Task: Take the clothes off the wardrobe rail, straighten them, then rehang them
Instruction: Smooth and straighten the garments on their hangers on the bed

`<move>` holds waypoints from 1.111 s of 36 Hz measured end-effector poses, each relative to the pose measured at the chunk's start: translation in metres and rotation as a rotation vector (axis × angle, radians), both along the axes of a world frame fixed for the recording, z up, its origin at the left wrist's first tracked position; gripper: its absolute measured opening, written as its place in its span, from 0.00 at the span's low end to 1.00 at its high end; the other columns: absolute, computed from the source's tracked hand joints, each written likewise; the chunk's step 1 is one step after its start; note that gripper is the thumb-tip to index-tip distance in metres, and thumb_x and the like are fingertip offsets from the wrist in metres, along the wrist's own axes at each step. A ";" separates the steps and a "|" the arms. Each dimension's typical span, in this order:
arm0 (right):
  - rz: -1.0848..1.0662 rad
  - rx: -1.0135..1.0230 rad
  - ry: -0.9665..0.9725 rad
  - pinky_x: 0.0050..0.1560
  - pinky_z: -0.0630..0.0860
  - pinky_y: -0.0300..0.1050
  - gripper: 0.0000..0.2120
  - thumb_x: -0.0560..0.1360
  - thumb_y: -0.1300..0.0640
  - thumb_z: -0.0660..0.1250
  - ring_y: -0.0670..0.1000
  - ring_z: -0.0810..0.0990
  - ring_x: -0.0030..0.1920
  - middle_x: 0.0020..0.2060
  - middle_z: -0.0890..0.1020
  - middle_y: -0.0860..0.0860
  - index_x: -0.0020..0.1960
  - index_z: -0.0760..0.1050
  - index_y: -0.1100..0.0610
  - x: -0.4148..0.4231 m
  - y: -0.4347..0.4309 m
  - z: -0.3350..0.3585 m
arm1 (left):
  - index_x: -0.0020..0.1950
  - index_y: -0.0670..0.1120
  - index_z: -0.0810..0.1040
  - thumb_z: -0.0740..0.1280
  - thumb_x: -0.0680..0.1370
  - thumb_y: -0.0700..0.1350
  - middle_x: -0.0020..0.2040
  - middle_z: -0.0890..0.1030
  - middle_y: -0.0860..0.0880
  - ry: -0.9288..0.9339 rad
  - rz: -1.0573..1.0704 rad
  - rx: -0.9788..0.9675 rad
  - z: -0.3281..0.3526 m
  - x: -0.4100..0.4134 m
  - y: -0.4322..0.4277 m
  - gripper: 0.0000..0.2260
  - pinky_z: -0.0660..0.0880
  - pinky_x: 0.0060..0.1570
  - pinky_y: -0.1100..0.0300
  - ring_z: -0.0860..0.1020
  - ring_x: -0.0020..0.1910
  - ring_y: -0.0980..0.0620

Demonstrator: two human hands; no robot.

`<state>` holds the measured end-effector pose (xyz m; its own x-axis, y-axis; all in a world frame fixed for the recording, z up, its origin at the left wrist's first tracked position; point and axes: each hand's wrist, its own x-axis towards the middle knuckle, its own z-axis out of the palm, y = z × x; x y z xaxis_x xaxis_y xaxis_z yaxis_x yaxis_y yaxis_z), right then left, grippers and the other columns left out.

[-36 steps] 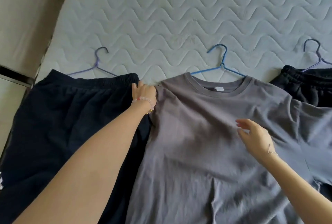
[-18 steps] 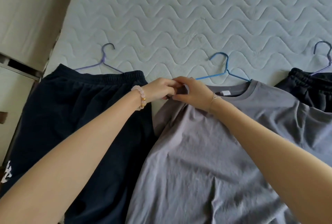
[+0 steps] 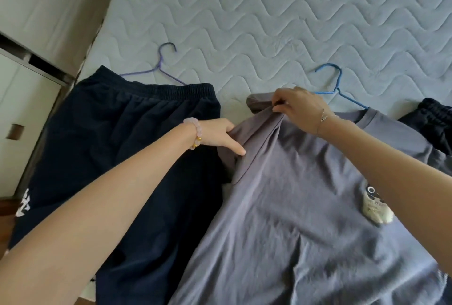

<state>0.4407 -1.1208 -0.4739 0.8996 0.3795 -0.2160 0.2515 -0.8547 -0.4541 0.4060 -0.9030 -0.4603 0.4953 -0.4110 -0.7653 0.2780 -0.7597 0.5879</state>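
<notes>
Grey T-shirt (image 3: 305, 194): right hand (image 3: 302, 106) has crossed to eleven o'clock, joining left hand (image 3: 217, 134); both now pinch its bunched shoulder, so straightening continues, likely seating the blue hanger (image 3: 338, 89).

T-shirt (image 3: 305, 206): lies flat on the mattress (image 3: 269, 23), centre-right, on a hanger (image 3: 335, 84) whose hook points to the far side. Shorts (image 3: 127, 158): left of the T-shirt, touching its edge, on a second hanger (image 3: 161, 65). Third garment (image 3: 430, 123): right of the T-shirt, partly under it. Cabinet (image 3: 36, 35): left of the mattress. Left hand (image 3: 217, 135) and right hand (image 3: 300, 109): on the T-shirt's left shoulder.
</notes>
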 end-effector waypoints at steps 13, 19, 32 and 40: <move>-0.070 0.122 0.049 0.47 0.69 0.48 0.08 0.75 0.61 0.61 0.58 0.75 0.51 0.47 0.79 0.54 0.53 0.75 0.55 0.009 0.011 -0.004 | 0.47 0.51 0.80 0.72 0.74 0.39 0.44 0.83 0.54 -0.149 0.298 -0.179 0.050 -0.010 0.037 0.07 0.76 0.46 0.69 0.81 0.44 0.60; -0.039 0.228 0.032 0.56 0.69 0.45 0.14 0.74 0.65 0.60 0.56 0.77 0.55 0.52 0.81 0.54 0.55 0.78 0.56 0.007 0.031 -0.006 | 0.36 0.47 0.73 0.67 0.73 0.47 0.32 0.74 0.52 0.037 0.730 -0.380 0.044 -0.015 0.046 0.08 0.69 0.35 0.66 0.73 0.31 0.59; -0.012 0.280 0.225 0.57 0.66 0.36 0.19 0.74 0.66 0.60 0.54 0.76 0.60 0.60 0.79 0.53 0.63 0.75 0.56 0.006 0.075 -0.033 | 0.51 0.41 0.78 0.68 0.77 0.42 0.34 0.74 0.48 -0.792 0.132 0.445 0.015 0.029 0.116 0.05 0.72 0.48 0.55 0.78 0.47 0.44; -0.226 0.170 0.221 0.59 0.71 0.45 0.19 0.72 0.67 0.60 0.54 0.80 0.55 0.55 0.82 0.51 0.60 0.77 0.54 0.001 -0.019 -0.061 | 0.47 0.38 0.80 0.70 0.75 0.41 0.37 0.79 0.46 -0.964 0.308 0.317 0.001 0.039 0.088 0.06 0.74 0.47 0.60 0.79 0.39 0.57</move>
<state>0.4415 -1.1398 -0.5348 0.9034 0.2236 -0.3658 -0.0557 -0.7848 -0.6172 0.4446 -0.8146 -0.4594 0.9990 -0.0150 -0.0433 0.0061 -0.8932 0.4496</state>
